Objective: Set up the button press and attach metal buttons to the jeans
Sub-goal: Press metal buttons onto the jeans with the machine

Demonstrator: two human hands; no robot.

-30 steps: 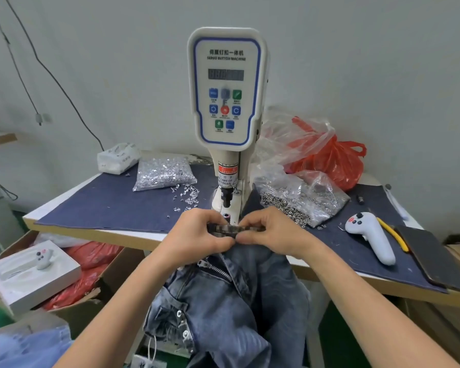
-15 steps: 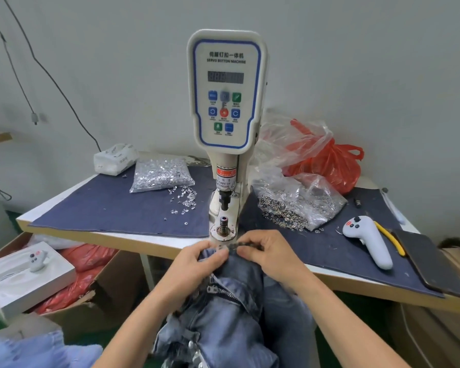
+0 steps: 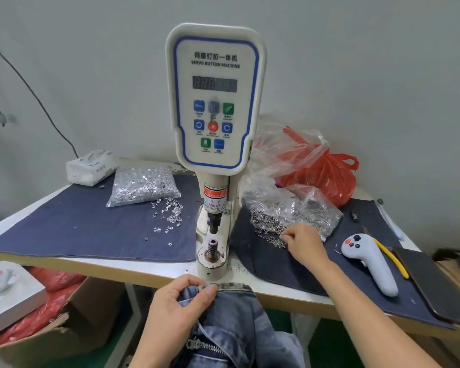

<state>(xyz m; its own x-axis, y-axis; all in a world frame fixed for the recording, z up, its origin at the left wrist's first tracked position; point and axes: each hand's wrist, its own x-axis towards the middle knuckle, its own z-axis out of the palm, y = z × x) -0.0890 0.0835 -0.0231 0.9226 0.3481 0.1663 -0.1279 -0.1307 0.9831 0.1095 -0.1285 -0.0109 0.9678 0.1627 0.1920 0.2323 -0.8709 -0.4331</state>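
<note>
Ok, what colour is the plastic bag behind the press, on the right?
Red-orange bag, partly under clear plastic; head view, the only one.

The right hand left the jeans, seemingly now picking at loose buttons.

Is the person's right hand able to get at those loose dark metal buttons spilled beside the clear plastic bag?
Probably yes. The right hand already rests at the loose dark metal buttons spilled from the clear plastic bag; nothing lies between them. The left hand holds the blue jeans.
</note>
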